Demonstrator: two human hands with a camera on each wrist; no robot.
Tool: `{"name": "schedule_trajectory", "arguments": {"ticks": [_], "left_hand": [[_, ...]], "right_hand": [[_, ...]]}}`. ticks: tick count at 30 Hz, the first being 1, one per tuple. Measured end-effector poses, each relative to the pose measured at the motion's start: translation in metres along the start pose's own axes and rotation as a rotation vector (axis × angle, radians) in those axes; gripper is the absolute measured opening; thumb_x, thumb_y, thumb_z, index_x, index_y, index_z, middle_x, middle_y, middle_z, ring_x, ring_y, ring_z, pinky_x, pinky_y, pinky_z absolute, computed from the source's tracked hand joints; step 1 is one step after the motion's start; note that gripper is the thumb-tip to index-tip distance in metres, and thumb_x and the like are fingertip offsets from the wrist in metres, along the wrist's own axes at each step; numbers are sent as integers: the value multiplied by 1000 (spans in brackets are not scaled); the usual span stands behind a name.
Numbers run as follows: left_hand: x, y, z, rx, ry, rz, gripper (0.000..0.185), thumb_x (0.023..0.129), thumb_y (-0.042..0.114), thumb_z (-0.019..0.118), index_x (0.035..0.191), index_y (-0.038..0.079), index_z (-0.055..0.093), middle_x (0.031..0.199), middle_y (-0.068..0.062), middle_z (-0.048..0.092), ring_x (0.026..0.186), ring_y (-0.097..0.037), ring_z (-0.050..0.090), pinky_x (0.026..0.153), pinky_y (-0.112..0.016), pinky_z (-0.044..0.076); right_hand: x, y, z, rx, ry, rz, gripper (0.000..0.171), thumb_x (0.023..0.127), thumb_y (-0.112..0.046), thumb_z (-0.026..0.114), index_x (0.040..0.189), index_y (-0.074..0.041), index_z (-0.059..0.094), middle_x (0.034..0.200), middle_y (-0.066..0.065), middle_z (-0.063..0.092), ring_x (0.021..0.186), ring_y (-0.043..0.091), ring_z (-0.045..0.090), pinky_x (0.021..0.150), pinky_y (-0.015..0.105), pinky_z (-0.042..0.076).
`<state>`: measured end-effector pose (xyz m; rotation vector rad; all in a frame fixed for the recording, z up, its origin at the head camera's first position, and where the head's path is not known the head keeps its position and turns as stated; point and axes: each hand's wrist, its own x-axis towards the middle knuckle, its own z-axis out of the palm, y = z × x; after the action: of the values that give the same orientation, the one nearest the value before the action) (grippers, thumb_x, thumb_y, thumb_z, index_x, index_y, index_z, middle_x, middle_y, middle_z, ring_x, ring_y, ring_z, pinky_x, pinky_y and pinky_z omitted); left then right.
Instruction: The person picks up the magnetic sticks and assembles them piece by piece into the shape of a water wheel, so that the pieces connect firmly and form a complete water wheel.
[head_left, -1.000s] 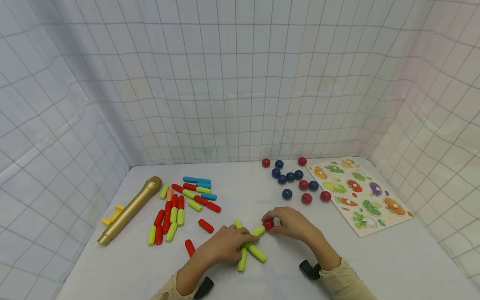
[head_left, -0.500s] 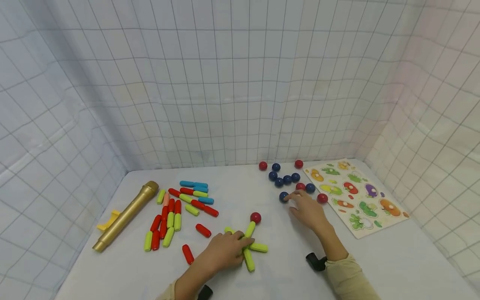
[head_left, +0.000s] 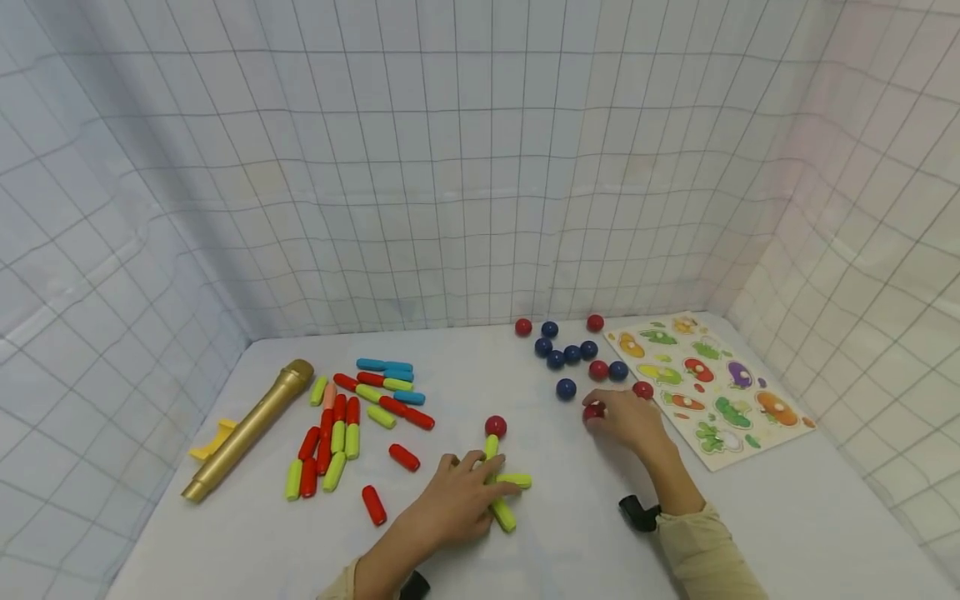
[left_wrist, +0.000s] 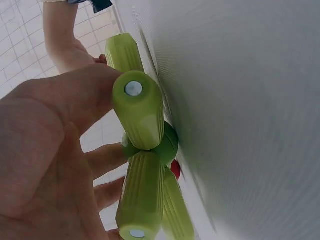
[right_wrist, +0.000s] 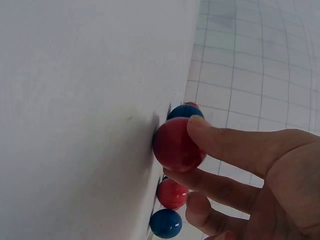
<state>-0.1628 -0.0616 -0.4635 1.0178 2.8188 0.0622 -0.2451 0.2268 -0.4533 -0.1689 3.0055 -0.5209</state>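
1. Right hand [head_left: 626, 419] pinches a red ball [head_left: 592, 412] between thumb and fingers, low against the white tabletop [head_left: 570, 533]; the right wrist view shows the fingertips [right_wrist: 200, 125] curled round that ball [right_wrist: 177, 145].
2. Just beyond that ball in the right wrist view lie another red ball [right_wrist: 171, 193] and a blue ball [right_wrist: 165, 223], both resting on the table.
3. Left hand [head_left: 457, 500] rests on a cluster of green sticks [head_left: 501, 487], fingers spread over them and curled about the nearest ones; the left wrist view shows the thumb and fingers gripping the green sticks [left_wrist: 140, 150] where they meet a green ball [left_wrist: 167, 145] at the centre.
4. One green stick points away from the person and ends at a red ball on its tip [head_left: 495, 427], which sits apart from both hands.
5. Blue and red balls [head_left: 570, 357] lie scattered behind the right hand, near a vegetable puzzle board [head_left: 708, 387] at the right of the table.
6. Loose red, green and blue sticks [head_left: 352, 417] lie to the left of the left hand, with a gold toy microphone [head_left: 247, 429] further left beside a small yellow piece [head_left: 212, 440].
7. Gridded white sheets [head_left: 450, 167] wall the table on three sides.
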Motion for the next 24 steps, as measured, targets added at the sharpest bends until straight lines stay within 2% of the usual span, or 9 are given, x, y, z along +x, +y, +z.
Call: {"name": "schedule_trajectory", "arguments": {"ticks": [4, 8, 15, 24], "left_hand": [[0, 1, 0, 2, -15, 10, 43, 89, 30, 68, 128, 46, 59, 139, 5, 55, 117, -22, 48, 97, -47, 42], [0, 2, -2, -6, -42, 17, 42, 88, 30, 70, 127, 43, 61, 132, 6, 60, 107, -19, 48, 96, -47, 41], [2, 3, -5, -11, -69, -7, 47, 87, 37, 71, 131, 42, 58, 134, 4, 57, 106, -19, 49, 96, -45, 43], [2, 3, -7, -10, -69, -16, 47, 88, 37, 70, 133, 42, 57, 133, 2, 57, 104, -20, 48, 95, -44, 43]], "right_hand": [[-9, -13, 1, 22, -79, -9, 32, 84, -26, 75, 114, -20, 68, 102, 1, 71, 94, 20, 60, 79, 41, 51], [-19, -27, 7, 23, -116, -46, 28, 81, -29, 78, 107, -22, 70, 98, -2, 70, 90, 17, 60, 77, 38, 51], [-25, -46, 10, 40, -149, -131, 25, 75, -26, 83, 95, -26, 68, 84, -5, 63, 77, 13, 54, 67, 31, 46], [-31, -60, 11, 88, -227, -199, 25, 76, -23, 82, 96, -24, 66, 87, -6, 68, 80, 12, 57, 71, 33, 49]]}}
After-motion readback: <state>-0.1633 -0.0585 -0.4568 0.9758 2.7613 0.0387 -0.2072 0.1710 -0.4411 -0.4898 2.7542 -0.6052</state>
